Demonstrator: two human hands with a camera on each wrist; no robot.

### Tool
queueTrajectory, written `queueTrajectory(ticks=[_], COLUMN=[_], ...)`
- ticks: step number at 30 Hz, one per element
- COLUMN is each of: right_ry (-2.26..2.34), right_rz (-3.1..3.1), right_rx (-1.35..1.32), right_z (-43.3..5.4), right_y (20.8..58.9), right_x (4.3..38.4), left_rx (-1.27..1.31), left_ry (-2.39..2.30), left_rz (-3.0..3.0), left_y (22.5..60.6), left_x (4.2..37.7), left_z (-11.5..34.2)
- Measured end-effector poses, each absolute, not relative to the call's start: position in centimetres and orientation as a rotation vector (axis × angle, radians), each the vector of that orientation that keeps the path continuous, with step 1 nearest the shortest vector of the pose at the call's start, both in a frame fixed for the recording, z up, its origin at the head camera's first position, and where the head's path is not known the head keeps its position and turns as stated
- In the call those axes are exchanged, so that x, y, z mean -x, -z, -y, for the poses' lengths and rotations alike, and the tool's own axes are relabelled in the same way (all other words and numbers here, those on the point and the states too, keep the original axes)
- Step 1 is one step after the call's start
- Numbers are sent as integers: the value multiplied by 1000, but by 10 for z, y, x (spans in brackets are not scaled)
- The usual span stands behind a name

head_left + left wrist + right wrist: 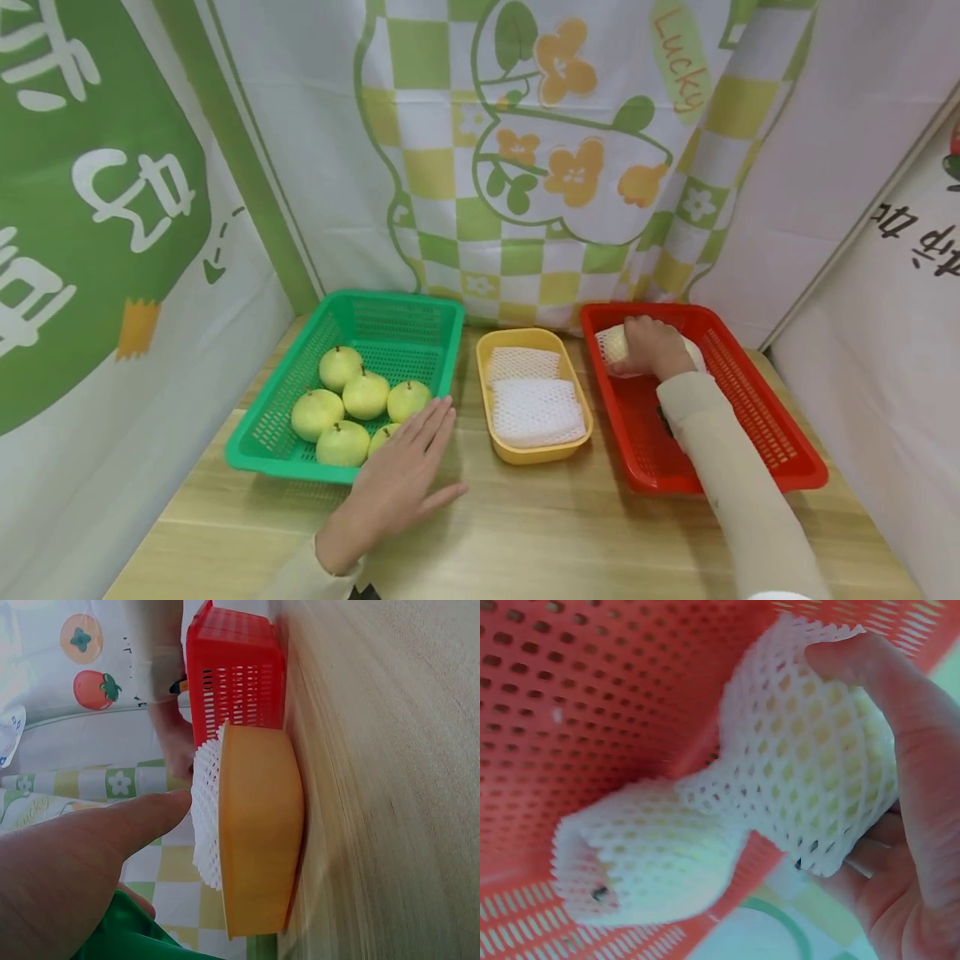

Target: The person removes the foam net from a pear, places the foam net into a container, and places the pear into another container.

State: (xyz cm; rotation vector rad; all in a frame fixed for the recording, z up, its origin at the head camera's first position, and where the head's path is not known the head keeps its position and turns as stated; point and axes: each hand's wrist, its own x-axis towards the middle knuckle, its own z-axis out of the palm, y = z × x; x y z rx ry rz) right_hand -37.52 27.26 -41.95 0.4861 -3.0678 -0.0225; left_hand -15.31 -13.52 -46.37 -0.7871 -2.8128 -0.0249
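Note:
My right hand [652,346] reaches down inside the red basket [757,400] and grips a yellow-green pear [810,742] sleeved in white foam netting. In the right wrist view the thumb lies over the net, with fingers beneath. Beside it in the basket is a second netted pear [656,862], its stem showing at the net's mouth. My left hand [401,479] is held with fingers straight at the near right corner of the green basket [255,454], holding nothing. Several bare pears [366,394] lie in that basket; one is partly hidden by the hand.
Between the two baskets stands a small yellow tub [532,454] with white foam net sleeves [536,412] in it. All three containers sit on a wooden table [540,533]. A patterned cloth [525,250] hangs right behind them, and printed panels flank both sides.

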Motion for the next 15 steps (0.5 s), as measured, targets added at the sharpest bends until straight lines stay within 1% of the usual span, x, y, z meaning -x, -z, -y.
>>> queueTrajectory(ticks=[9, 15], right_ry=[-42, -8], right_rz=[2996, 2953], right_rx=[-454, -501], right_z=[-266, -260], right_y=[367, 340], right_x=[342, 314], left_rx=[805, 815], left_ry=[40, 27], left_rz=[2801, 2796], left_y=[464, 463], left_x=[155, 155], left_z=[135, 135])
